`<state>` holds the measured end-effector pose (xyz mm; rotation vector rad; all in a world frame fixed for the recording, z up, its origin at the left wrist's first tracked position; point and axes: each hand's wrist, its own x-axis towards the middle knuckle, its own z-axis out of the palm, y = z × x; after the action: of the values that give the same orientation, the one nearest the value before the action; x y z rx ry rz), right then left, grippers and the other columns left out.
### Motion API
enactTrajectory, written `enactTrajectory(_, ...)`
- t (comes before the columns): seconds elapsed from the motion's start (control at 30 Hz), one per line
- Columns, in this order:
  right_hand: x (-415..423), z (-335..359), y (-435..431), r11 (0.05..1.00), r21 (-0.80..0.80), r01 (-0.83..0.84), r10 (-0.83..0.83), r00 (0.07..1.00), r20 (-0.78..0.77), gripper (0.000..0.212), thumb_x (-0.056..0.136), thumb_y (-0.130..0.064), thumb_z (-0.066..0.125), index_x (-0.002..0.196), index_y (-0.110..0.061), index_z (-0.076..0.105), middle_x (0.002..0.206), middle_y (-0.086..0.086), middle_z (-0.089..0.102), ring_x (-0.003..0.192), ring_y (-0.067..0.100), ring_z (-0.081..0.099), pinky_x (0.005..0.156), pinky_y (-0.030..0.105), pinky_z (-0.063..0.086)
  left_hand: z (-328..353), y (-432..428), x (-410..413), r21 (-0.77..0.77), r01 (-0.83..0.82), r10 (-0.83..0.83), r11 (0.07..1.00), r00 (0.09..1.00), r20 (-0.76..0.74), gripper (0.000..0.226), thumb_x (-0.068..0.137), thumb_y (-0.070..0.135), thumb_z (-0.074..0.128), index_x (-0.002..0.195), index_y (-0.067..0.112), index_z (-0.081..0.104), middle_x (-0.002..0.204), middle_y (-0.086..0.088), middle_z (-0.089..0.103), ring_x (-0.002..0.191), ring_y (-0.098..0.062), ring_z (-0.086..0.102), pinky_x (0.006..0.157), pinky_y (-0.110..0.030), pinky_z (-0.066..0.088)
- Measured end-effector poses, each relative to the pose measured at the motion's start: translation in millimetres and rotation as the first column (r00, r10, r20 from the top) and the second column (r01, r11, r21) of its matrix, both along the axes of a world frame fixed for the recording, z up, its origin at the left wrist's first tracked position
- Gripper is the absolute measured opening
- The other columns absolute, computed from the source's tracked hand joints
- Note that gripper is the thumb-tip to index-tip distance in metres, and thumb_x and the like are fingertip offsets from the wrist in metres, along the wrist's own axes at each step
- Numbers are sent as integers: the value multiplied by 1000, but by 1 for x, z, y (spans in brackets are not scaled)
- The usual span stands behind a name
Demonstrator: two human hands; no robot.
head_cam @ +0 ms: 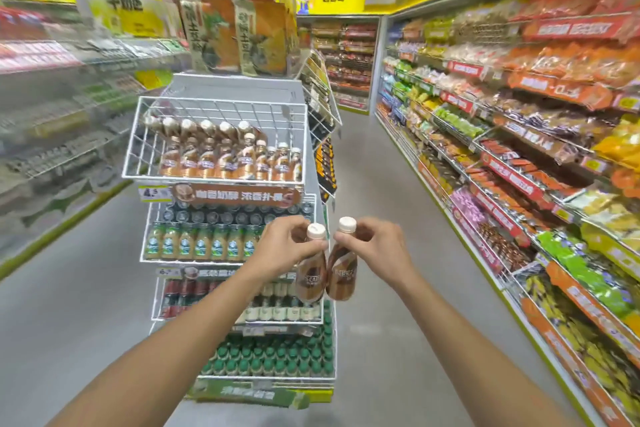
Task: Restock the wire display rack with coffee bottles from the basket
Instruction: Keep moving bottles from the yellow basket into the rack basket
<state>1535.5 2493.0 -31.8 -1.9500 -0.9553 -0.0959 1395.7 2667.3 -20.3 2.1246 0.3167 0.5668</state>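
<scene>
My left hand [289, 244] pinches the neck of a brown coffee bottle [310, 279] with a white cap. My right hand [375, 246] pinches the neck of a second coffee bottle [342, 274] the same way. Both bottles hang upright, side by side and touching, in front of the white wire display rack [221, 104]. The rack's top tier holds several brown coffee bottles [221, 156], standing in rows toward the front and right, with bare wire at the back. The basket is not in view.
Lower rack tiers hold green-labelled bottles [201, 243], dark bottles [180, 295] and green-capped bottles [277, 357]. Snack shelves [519, 149] line the right side of the grey aisle floor [374, 184]. Blurred shelving [52, 114] runs along the left.
</scene>
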Motion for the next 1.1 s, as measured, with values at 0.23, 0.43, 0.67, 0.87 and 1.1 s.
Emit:
enactTrajectory(0.23, -32, 29, 173, 968, 46, -245, 245, 969, 11, 35, 80, -60, 80, 60, -37, 63, 56, -18, 64, 50, -1, 54, 49, 15, 38, 14, 150, -55, 42, -241, 240, 970, 970, 38, 23, 80, 42, 86, 81, 22, 75, 76, 9, 76, 75, -7, 72, 68, -29, 54)
enactTrajectory(0.43, 5, 49, 292, 949, 18, -316, 315, 949, 31, 43, 83, -57, 80, 73, -16, 72, 67, -3, 75, 59, 6, 70, 59, 32, 58, 27, 254, -30, 37, -377, 371, 926, 922, 107, 28, 78, 39, 88, 69, 22, 68, 63, 12, 66, 64, 0, 59, 61, -19, 42)
enactTrajectory(0.67, 59, 92, 405, 964, 55, -261, 256, 963, 77, 44, 80, -65, 77, 71, -23, 74, 65, -12, 75, 66, 3, 72, 61, 27, 55, 75, 358, 26, 32, -421, 408, 907, 893, 190, 37, 77, 37, 90, 72, 7, 69, 69, -7, 69, 71, -20, 64, 69, -37, 47)
enactTrajectory(0.87, 80, 81, 462, 968, 3, -249, 249, 967, 58, 56, 82, -64, 76, 69, -9, 72, 67, 5, 75, 68, 24, 72, 65, 43, 58, 67, 422, 58, -15, -439, 436, 899, 889, 141, 44, 76, 36, 91, 81, -3, 71, 77, -22, 72, 72, -16, 59, 67, -40, 50)
enactTrajectory(1.1, 81, 73, 486, 957, -57, -283, 278, 957, -76, 51, 81, -65, 78, 82, -14, 71, 75, 2, 80, 74, 15, 79, 79, 50, 63, 65, 479, 64, -91, -307, 310, 947, 950, 24, 55, 60, 54, 93, 79, 6, 76, 63, -1, 70, 66, -12, 64, 68, -43, 58)
